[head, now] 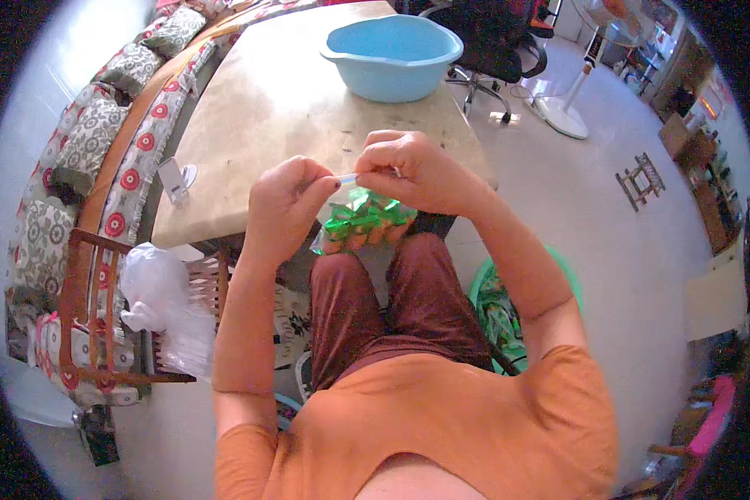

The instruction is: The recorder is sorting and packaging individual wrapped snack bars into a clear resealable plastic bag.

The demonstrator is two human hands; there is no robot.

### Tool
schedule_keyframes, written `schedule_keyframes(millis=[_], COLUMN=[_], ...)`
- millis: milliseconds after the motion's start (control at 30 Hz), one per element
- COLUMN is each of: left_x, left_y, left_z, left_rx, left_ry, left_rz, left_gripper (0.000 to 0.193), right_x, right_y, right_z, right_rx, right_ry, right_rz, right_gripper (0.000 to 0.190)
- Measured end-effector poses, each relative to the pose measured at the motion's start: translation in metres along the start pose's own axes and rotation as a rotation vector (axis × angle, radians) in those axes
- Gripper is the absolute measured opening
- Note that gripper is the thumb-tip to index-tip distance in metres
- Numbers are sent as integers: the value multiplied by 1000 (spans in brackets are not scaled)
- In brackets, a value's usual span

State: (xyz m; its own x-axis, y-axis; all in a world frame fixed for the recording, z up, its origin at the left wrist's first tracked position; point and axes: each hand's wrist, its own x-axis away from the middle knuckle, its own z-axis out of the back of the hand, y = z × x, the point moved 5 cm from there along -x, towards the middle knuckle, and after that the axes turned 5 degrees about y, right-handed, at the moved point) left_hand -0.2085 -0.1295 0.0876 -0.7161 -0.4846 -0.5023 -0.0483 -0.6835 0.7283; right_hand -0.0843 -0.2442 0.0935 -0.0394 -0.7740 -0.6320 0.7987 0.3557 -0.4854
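Note:
Both my hands pinch the top edge of a clear plastic zip bag [365, 215], which hangs at the near edge of the wooden table [237, 144], above my knees. Several small items with green, shiny tops and orange-brown lower parts fill the bag. My left hand [292, 203] grips the left end of the bag's top strip between thumb and fingers. At the strip's right part, my right hand [406, 169] holds on with curled fingers. A short piece of the strip shows between the two hands. The fingertips of my right hand are partly hidden.
A light blue plastic basin [394, 62] stands on the table's far part. A phone on a stand [174, 181] is at its left edge. A wooden chair [75, 300] at left bears white plastic bags [162, 294]. Right of my legs is a green basket [562, 262] of wrapped items.

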Motion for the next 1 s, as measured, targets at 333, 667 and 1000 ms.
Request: schedule_keyframes(millis=[333, 667, 1000], left_x=[11, 20, 22], left_y=[-29, -32, -44], left_z=[18, 29, 25], left_rx=[-71, 244, 542], left_ry=[23, 59, 74], left_rz=[149, 252, 286], left_gripper=[21, 16, 16], right_x=[8, 15, 39], right_y=[10, 24, 51], right_z=[3, 0, -26], right_rx=[220, 158, -427], right_ry=[-13, 65, 315], right_rz=[-38, -32, -438], right_gripper=[7, 7, 11])
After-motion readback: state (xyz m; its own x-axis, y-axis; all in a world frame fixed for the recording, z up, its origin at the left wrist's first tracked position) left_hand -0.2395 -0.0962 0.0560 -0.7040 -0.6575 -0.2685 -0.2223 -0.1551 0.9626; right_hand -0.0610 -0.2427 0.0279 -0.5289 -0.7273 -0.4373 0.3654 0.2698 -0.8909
